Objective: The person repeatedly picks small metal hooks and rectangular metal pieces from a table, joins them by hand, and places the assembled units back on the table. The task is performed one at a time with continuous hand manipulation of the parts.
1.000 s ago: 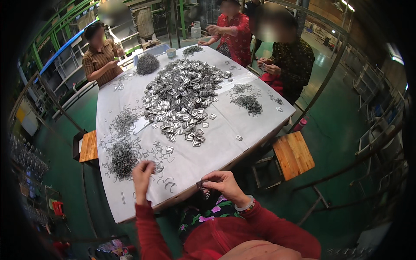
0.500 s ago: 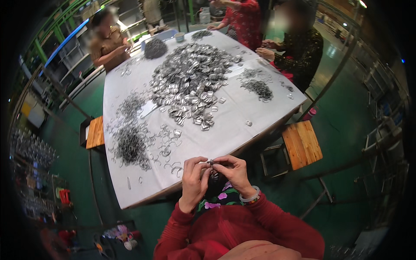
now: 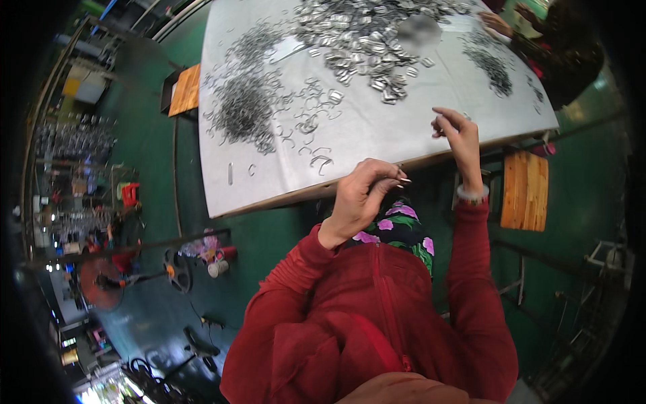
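Note:
My left hand (image 3: 356,200) is closed in a pinch just off the table's front edge, and a small thin metal piece (image 3: 405,181) pokes out from its fingertips. My right hand (image 3: 462,143) hovers over the front edge farther right, fingers loosely bent and apart, index finger pointing left; I see nothing clearly held in it. A small metal part (image 3: 468,116) lies partly behind that hand. On the white-covered table (image 3: 289,178), curved metal clips (image 3: 243,111) form a dark heap at the left, with several loose ones around. Blocky silver metal parts (image 3: 363,50) are piled at the far middle.
Another person's hand (image 3: 496,24) is at the far right by a smaller clip heap (image 3: 493,71). Wooden stools stand at the right (image 3: 525,192) and left (image 3: 185,93) of the table. A fan (image 3: 101,283) stands on the green floor at the lower left.
My hands were together at the front edge, working on a small metal piece. They have parted: the right hand has moved right, over the table, while the left keeps its pinch. The view has shifted.

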The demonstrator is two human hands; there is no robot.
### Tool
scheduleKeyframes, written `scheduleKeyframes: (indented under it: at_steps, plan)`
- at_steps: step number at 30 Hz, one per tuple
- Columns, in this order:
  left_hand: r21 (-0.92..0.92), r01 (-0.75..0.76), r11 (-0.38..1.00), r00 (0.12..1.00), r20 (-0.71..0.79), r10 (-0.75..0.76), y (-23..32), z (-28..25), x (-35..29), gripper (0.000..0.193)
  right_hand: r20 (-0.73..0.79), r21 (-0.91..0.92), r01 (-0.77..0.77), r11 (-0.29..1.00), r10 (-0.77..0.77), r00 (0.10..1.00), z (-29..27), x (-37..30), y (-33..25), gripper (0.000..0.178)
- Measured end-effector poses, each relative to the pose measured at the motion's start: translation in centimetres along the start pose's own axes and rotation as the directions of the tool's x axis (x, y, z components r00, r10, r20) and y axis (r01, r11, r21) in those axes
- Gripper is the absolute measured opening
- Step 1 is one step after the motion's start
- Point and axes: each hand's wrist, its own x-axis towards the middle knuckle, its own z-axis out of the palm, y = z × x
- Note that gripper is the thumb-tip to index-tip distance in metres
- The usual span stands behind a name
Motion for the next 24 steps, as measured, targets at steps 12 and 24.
scheduleKeyframes:
  at_steps: [12, 24]
  plan:
    - [0.074, -0.12, 0.99, 0.993, -0.016, 0.121, 0.3, 0.4, -1.3, 0.007, 0.17, -0.585, 0.229, 0.778, -0.158, 0.973, 4.1, 13.7, 14.3, 0.027]
    - [0.043, -0.25, 0.967, 0.966, -0.058, 0.253, 0.3, 0.6, -1.1, 0.008, -0.022, -0.039, -0.031, 0.999, 0.03, 0.999, 0.5, 8.0, 9.1, 0.042]
